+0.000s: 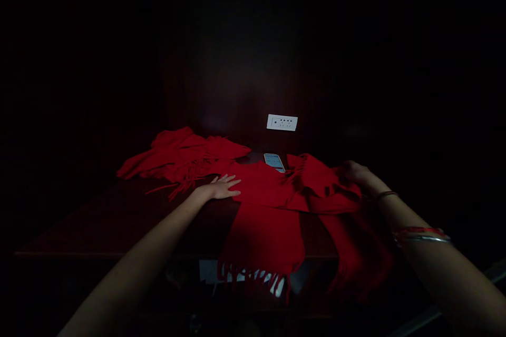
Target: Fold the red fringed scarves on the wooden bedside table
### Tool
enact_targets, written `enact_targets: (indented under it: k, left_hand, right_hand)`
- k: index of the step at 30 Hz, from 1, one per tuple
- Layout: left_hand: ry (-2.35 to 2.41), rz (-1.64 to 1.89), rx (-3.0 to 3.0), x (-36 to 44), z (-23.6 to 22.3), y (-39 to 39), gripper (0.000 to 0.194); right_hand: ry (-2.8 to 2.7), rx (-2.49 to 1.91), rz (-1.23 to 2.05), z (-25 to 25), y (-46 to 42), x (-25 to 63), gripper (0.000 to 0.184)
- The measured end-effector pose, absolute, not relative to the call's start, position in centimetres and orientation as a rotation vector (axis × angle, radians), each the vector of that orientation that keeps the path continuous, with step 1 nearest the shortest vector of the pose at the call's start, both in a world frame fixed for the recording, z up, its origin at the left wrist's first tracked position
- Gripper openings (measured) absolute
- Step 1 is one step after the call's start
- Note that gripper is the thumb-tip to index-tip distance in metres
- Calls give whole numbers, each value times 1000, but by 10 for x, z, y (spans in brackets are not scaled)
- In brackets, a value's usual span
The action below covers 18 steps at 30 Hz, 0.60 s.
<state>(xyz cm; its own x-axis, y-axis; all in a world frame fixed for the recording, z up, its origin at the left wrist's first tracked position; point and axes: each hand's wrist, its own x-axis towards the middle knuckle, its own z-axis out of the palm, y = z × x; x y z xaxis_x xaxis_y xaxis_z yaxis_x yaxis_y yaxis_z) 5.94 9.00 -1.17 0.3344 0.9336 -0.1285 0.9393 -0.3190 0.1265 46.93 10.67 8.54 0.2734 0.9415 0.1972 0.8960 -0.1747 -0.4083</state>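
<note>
A red fringed scarf [269,231] lies spread over a dark wooden table, one fringed end hanging past the front edge. My left hand [224,187] rests flat on its left part, fingers spread, a ring on one finger. At the right side, my right hand [357,172] is closed on a bunched, folded part of the scarf; its fingertips are in shadow. Another length of red cloth drops over the table edge below that hand. Further left lies a crumpled heap of red fringed cloth [177,150]; whether it joins the scarf I cannot tell.
A phone [274,162] with its screen lit lies behind the scarf. On the dark wall above is a white socket panel [282,122]. The table's front edge [98,255] runs across below my hands. Pale objects under it are hard to make out.
</note>
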Motion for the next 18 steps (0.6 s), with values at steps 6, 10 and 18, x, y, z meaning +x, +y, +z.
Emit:
enact_targets:
  k: [6,10,18]
  left_hand:
    - [1664,228,2587,76,1,92,53]
    - [1810,394,2518,84,-11,108,48]
    - [1778,529,2615,71,-27,112,45]
  right_hand:
    - [-2039,-2177,-342,72,94,399,42]
    - [-2513,-1624,-189,65,95,334,42]
    - [-2632,-1492,38,8,109,290,53]
